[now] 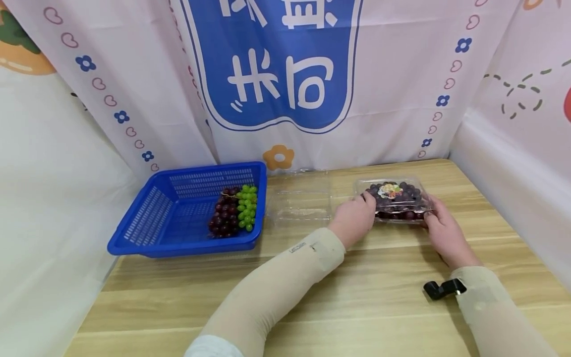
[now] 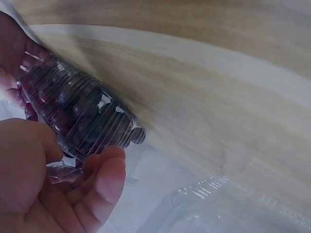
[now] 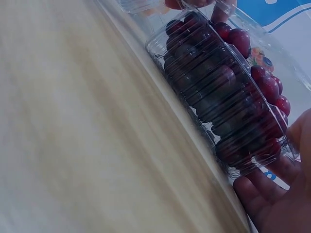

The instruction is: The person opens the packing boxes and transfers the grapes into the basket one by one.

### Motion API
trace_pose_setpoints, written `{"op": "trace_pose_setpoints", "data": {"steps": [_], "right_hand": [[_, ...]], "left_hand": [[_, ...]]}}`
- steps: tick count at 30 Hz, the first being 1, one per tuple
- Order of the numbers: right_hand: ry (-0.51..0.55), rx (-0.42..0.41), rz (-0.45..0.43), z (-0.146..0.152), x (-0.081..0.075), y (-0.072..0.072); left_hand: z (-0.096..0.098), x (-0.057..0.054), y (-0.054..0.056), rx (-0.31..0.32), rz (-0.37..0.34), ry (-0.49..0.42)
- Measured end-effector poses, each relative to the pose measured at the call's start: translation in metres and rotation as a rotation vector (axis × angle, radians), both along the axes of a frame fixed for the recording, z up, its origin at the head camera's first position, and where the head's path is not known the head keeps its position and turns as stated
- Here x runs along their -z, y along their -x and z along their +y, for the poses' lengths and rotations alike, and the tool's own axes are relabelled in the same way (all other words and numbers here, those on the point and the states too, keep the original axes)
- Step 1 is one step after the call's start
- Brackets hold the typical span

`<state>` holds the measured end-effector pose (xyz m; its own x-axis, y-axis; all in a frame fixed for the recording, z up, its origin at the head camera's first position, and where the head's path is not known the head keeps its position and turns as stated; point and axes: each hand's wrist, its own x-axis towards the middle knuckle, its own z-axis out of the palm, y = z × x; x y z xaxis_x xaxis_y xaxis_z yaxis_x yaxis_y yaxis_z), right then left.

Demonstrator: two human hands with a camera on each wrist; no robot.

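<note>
A clear plastic fruit box (image 1: 403, 204) filled with dark red grapes (image 1: 408, 215) is between my two hands at the right of the table. Its lid lies over the grapes and bears a colourful round sticker (image 1: 390, 190); a gap shows along the front. My left hand (image 1: 355, 218) pinches the box's left front corner with thumb and fingers. From the right end, my right hand (image 1: 447, 237) grips it, fingers under the ribbed side in the right wrist view. The box (image 3: 218, 97) is tilted there, grapes bulging up past its rim.
Left of the box stands a second clear plastic container (image 1: 300, 206). A blue basket (image 1: 147, 223) at the left holds dark red grapes (image 1: 223, 215) and green grapes (image 1: 247, 210). A printed cloth (image 1: 392, 99) hangs behind the wooden table (image 1: 357, 307).
</note>
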<state>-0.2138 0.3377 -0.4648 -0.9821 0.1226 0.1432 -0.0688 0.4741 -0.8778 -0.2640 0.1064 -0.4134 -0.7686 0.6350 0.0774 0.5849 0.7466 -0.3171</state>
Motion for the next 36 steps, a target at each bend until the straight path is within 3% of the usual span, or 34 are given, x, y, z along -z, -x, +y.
{"op": "trace_pose_setpoints", "data": {"steps": [4,8,11,17,25,32,36], "right_hand": [[-0.004,-0.008,-0.003,0.000,0.000,0.000],[-0.020,-0.023,0.001,0.000,0.000,-0.001],[-0.017,-0.031,-0.005,0.001,0.001,-0.001],[0.013,-0.034,-0.037,0.001,0.001,0.000],[0.019,-0.027,-0.017,0.002,0.002,-0.002],[0.010,-0.016,-0.011,0.000,0.001,-0.004],[0.015,-0.016,-0.034,0.001,0.001,-0.002]], "left_hand": [[-0.001,-0.004,0.000,-0.007,-0.041,-0.023],[-0.005,-0.013,0.001,-0.014,-0.037,-0.090],[-0.008,-0.020,0.002,-0.049,-0.059,-0.193],[-0.014,-0.025,0.003,-0.124,-0.191,-0.455],[-0.018,-0.017,0.003,-0.132,-0.266,-0.707],[-0.017,-0.012,0.000,-0.079,-0.278,-0.776],[-0.014,-0.014,0.001,-0.053,-0.249,-0.742]]}}
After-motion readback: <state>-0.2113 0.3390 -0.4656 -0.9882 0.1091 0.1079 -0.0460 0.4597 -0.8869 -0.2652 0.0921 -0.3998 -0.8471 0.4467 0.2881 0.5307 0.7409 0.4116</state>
